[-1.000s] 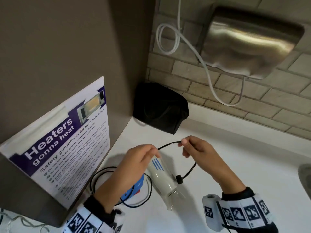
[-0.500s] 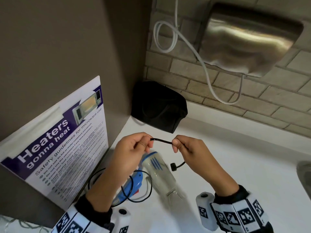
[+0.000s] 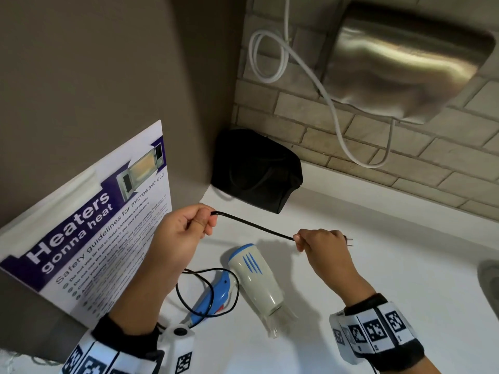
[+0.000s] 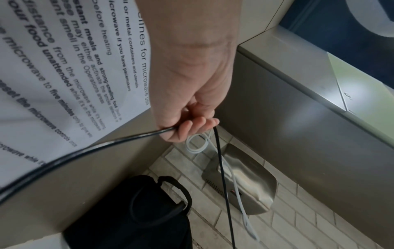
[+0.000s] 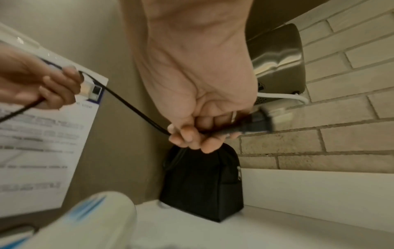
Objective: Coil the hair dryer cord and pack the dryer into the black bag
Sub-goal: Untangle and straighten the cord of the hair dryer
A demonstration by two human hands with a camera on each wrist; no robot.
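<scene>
A white and blue hair dryer (image 3: pixel 256 282) lies on the white counter (image 3: pixel 378 252), its folded blue handle (image 3: pixel 213 298) to the left. Its black cord (image 3: pixel 253 225) runs taut between my two hands above the dryer. My left hand (image 3: pixel 189 225) pinches the cord (image 4: pixel 127 138) at the left. My right hand (image 3: pixel 318 240) grips the cord just behind the plug (image 5: pixel 255 121), whose prongs stick out to the right (image 3: pixel 349 242). Loose cord loops (image 3: pixel 208 292) lie around the handle. The black bag (image 3: pixel 256 171) stands in the back corner, closed as far as I can see.
A microwave safety poster (image 3: pixel 89 228) leans on the brown wall at the left. A steel hand dryer (image 3: pixel 405 58) with a white cable (image 3: pixel 270 58) hangs on the brick wall above the counter. A sink edge (image 3: pixel 488 282) shows at the far right.
My hands have drawn apart, pulling the cord straight between them. My right hand has slid along to the plug end, which before hung below it.
</scene>
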